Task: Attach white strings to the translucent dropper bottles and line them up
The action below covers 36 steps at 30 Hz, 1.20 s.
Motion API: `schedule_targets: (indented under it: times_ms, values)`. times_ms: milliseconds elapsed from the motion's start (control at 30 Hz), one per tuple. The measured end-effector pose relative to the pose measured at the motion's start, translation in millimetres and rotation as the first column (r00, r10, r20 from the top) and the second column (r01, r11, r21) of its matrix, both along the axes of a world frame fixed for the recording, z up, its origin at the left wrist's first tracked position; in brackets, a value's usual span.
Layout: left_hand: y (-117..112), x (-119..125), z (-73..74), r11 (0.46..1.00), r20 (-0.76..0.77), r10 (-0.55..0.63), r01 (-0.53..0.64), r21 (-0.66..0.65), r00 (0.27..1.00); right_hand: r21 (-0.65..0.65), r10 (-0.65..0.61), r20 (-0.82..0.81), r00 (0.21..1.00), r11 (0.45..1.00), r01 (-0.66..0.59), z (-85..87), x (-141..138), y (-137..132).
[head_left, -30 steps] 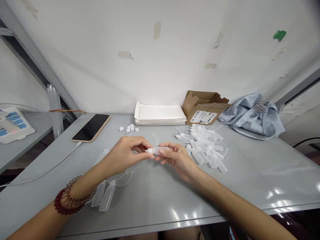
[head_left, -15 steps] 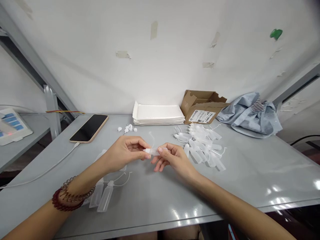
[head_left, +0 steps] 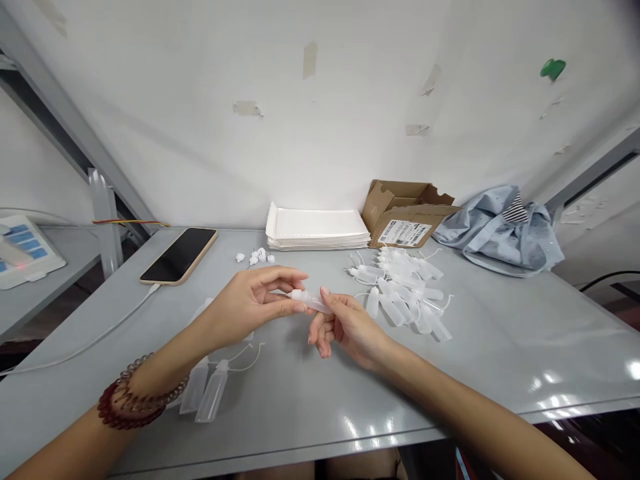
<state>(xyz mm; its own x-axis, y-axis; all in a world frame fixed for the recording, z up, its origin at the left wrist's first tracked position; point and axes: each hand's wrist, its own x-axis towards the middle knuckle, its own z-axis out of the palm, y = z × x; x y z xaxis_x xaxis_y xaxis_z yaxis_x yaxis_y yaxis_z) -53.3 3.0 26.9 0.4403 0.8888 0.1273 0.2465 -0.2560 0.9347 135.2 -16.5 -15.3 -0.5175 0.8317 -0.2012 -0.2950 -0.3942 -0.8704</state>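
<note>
My left hand (head_left: 253, 303) pinches the capped end of a small clear plastic bottle (head_left: 313, 299) between thumb and fingers. My right hand (head_left: 345, 327) grips the bottle's other end from below, its fingers curled. Both hands hover over the grey table (head_left: 310, 393) near its middle. A heap of the same clear bottles (head_left: 405, 293) lies just right of my right hand. Two more bottles (head_left: 203, 390) lie by my left wrist. Several small white caps (head_left: 257, 256) sit behind my hands.
A phone (head_left: 179, 255) on a white cable lies at the back left. A stack of white trays (head_left: 316, 229), an open cardboard box (head_left: 406, 212) and a bundled blue cloth (head_left: 500, 230) line the wall. A device with blue buttons (head_left: 23, 250) stands on the left shelf.
My left hand has turned palm-up and its fingers have stretched out along the bottle. My right hand has dropped lower and slid toward the bottle's end. The bottle now tilts down to the right.
</note>
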Motion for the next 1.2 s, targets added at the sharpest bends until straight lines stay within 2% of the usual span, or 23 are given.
schedule_targets:
  times_ms: [133,400,467,533,633,700,833,1033,1200]
  values:
    - [0,1,0.2,0.999,-0.023,0.038,-0.039,-0.027,0.999,0.028,-0.012,0.01,1.0,1.0,0.012,-0.1,0,-1]
    - [-1,1,-2.5,0.994,-0.064,0.037,-0.03,0.105,0.997,0.11,-0.064,0.098,0.993,0.992,0.053,-3.7,-4,-6]
    - [-3,2,-1.9,0.982,-0.08,0.029,-0.014,0.187,0.996,0.067,-0.02,0.076,0.997,0.998,0.015,-4.5,-3,-5]
    - [-5,2,-0.4,0.962,-0.085,-0.001,0.024,0.271,0.996,-0.018,0.076,0.032,0.997,0.997,-0.076,-5.5,-1,-3]
    - [-8,2,1.9,0.946,-0.071,-0.072,0.091,0.312,0.995,-0.145,0.203,-0.054,0.978,0.967,-0.209,-7.6,4,1]
    - [-8,2,2.6,0.955,-0.031,-0.096,0.101,0.279,0.995,-0.18,0.231,-0.095,0.968,0.953,-0.245,-9.0,6,3]
    - [-7,1,2.5,0.986,0.07,-0.082,0.07,0.153,0.994,-0.155,0.207,-0.157,0.966,0.961,-0.231,-9.4,5,3]
    - [-1,3,3.2,0.993,0.082,0.084,-0.077,-0.087,0.993,-0.143,0.199,-0.174,0.964,0.964,-0.225,-5.3,2,0]
    - [3,-1,-1.2,0.985,0.069,0.057,-0.045,-0.165,0.996,-0.127,0.202,-0.182,0.962,0.966,-0.227,-6.8,1,-1]
